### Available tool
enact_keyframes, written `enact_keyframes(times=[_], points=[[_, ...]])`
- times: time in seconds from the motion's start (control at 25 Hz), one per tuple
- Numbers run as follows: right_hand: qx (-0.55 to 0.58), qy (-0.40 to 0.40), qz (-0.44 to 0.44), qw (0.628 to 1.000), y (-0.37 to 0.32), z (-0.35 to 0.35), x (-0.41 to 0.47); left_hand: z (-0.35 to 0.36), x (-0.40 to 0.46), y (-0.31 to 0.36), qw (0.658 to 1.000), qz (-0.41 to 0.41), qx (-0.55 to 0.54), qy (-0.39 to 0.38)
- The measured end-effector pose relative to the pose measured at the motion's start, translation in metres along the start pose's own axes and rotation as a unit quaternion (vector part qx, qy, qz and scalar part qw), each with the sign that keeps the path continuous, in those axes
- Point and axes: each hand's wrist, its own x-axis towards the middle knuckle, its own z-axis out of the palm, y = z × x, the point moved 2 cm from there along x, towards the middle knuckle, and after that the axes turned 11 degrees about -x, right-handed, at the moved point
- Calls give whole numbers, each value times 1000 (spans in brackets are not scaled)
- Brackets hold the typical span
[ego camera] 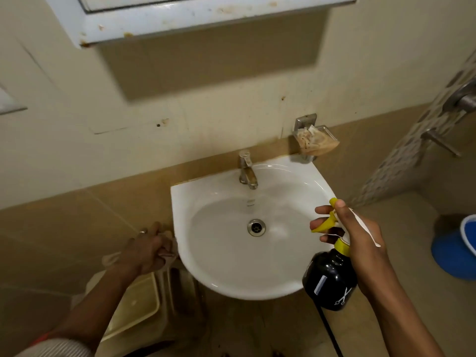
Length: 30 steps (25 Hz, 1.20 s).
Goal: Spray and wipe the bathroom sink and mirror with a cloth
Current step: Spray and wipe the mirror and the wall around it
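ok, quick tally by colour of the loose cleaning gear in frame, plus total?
Black, with yellow trigger: 1, the plastic spray bottle gripped by the right hand
Beige: 1, the crumpled cloth held by the left hand beside the white ceramic sink
Blue: 1, the plastic bucket on the floor
Total: 3

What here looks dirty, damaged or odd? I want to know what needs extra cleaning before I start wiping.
The white cabinet frame above the sink has brown rust-like spots along its lower edge. The tap looks tarnished brown, and the wall soap dish holds brownish residue. The wall shows dark marks near. The basin itself looks clean.
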Motion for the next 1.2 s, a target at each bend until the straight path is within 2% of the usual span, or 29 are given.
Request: enact_keyframes(times=[0.08,0.12,0.16,0.2,0.28,0.32,0.36,0.4,0.44,0.48,0.6,0.72,0.76,0.8,0.84,0.88,0.92,1.0,1.12,1.16,1.2], points=[[-3,-21,-17,1000,-12,6,-4,-11,-23,-11,984,-61,-139,98],[-3,-35,-25,999,-19,11,-6,-16,-38,-7,952,-90,-244,162],[-4,-47,-34,998,-26,16,-8,-20,-53,-4,893,-128,-370,221],[-4,-58,-45,997,-34,23,-11,-19,-68,-5,812,-164,-497,259],[-3,-80,-81,994,-54,40,-18,-19,-92,1,631,-158,-713,263],[-1,-94,-97,991,-66,49,-22,-20,-100,4,561,-134,-776,255],[4,-110,-112,988,-79,58,-26,-27,-106,10,518,-114,-807,258],[11,-126,-127,984,-94,68,-32,-35,-109,12,490,-100,-822,273],[21,-143,-139,980,-110,76,-39,-47,-111,16,492,-90,-816,291],[33,-161,-151,975,-128,85,-45,-65,-114,19,535,-72,-780,318],[74,-187,-174,964,-166,106,-62,-125,-121,20,741,-16,-576,344],[124,-186,-130,966,-183,124,-73,-165,-126,-4,851,-9,-392,350],[130,-190,-109,967,-187,130,-76,-172,-125,-12,866,-16,-364,343],[128,-203,-91,967,-192,137,-78,-174,-119,-26,854,-33,-389,345],[120,-214,-68,967,-200,144,-82,-177,-119,-33,838,-28,-392,378],[104,-227,-57,967,-211,152,-86,-184,-115,-38,805,6,-428,411],[97,-236,-56,965,-221,161,-89,-198,-108,-32,748,36,-511,421],[89,-226,-84,966,-227,174,-98,-212,-114,-13,773,127,-486,387],[72,-198,-143,967,-262,187,-107,-276,-132,38,779,194,-498,328],[60,-178,-187,964,-277,185,-114,-298,-136,55,769,203,-489,358],[57,-164,-235,956,-294,182,-120,-328,-143,73,744,223,-469,421]])
